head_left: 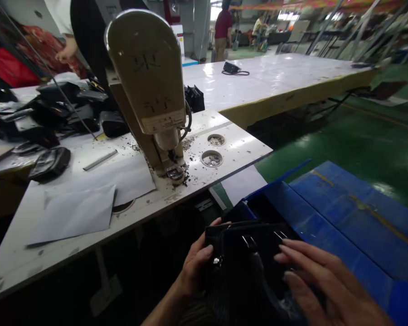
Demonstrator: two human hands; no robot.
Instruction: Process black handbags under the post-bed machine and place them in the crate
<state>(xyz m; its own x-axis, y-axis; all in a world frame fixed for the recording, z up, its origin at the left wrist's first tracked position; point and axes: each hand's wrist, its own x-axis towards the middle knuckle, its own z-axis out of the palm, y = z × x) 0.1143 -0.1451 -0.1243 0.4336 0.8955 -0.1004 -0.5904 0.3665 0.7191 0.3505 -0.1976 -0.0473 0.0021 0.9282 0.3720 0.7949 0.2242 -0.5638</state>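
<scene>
A glossy black bag (238, 267) with a strap and small metal fittings is low in the view, off the table's front edge. My left hand (197, 260) grips its left edge, thumb on the near face and fingers behind. Over the right part of the bag, my right hand (323, 280) has its fingers stretched out and slightly apart. Its fingertips are at the bag's surface; whether they press on it I cannot tell. The bag's lower part fades into dark shadow. Above it stands a riveting-type machine (148, 77), its head over a small metal anvil (176, 174).
Two round cups (211, 158) of small metal parts are set into the white tabletop (238, 147). White papers (78, 213) and black bags (51, 164) lie left. A blue bin (326, 217) stands right. Another person's hand (67, 50) shows behind the machine.
</scene>
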